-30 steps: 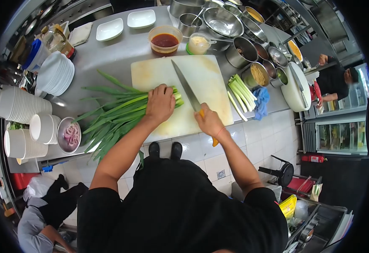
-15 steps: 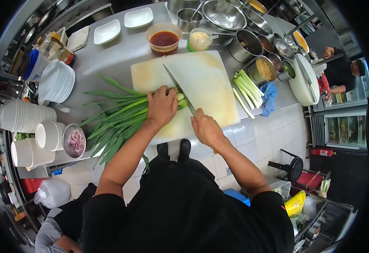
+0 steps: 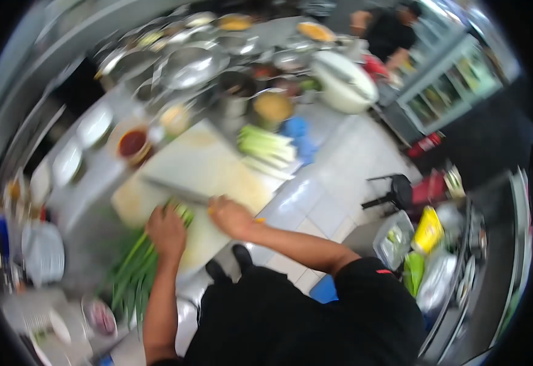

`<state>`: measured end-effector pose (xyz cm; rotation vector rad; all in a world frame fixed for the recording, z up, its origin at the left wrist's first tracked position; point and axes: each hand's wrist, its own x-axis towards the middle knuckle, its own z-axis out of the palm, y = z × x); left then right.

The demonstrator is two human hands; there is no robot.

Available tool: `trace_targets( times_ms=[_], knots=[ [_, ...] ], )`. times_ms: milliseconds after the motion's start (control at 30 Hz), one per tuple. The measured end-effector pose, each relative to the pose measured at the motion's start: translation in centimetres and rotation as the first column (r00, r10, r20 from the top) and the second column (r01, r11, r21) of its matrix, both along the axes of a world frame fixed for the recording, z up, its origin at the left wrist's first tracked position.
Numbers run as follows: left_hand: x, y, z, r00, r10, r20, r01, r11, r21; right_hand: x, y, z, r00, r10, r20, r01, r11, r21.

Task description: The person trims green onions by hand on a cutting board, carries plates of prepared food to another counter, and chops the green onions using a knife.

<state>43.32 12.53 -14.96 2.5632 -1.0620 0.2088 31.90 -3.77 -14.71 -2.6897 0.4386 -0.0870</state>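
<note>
My left hand [image 3: 167, 232] is closed around a bunch of spring onions [image 3: 133, 274], near its pale cut ends. Long green leaves trail off the board toward me on the left. In my right hand [image 3: 231, 216] is the handle of a kitchen knife [image 3: 172, 188]. Its blade, blurred, points left across the white cutting board [image 3: 217, 165], just beyond the cut ends. Whether the edge touches the stalks I cannot tell. Trimmed pale stalks [image 3: 266, 146] lie beside the board's far right edge.
A blue cloth [image 3: 298, 139] lies by the trimmed stalks. Beyond the board stand a tub of red sauce [image 3: 133, 145], several metal bowls and a large white container [image 3: 342, 79]. Plates [image 3: 42, 253] and a bowl of sliced onion [image 3: 100, 316] are left. A person [image 3: 394, 33] stands far right.
The whole view has swung round to the right and blurred, so the counter appears turned and farther left. Both hands keep their holds on the spring onions and the knife.
</note>
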Motion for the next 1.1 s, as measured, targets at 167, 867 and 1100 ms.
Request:
trace_targets(
  times_ms=[167, 867, 1100],
  knots=[
    [-0.5, 0.0, -0.1, 0.998, -0.008, 0.067, 0.007, 1.000, 0.015, 1.3, -2.3, -1.2, 0.994, 0.011, 0.109, 0.002, 0.993, -0.118],
    [-0.5, -5.9, -12.6, 0.778, -0.492, 0.390, 0.431, 0.870, 0.238, -40.6, 6.3, -8.0, 0.199, -0.980, 0.010, 0.829, 0.173, 0.531],
    [-23.9, -10.7, -9.4, 0.381, -0.924, 0.022, 0.917, 0.380, 0.121, -52.6, 26.5, -7.6, -0.519, -0.852, -0.075, 0.744, -0.493, 0.452]
  ],
)
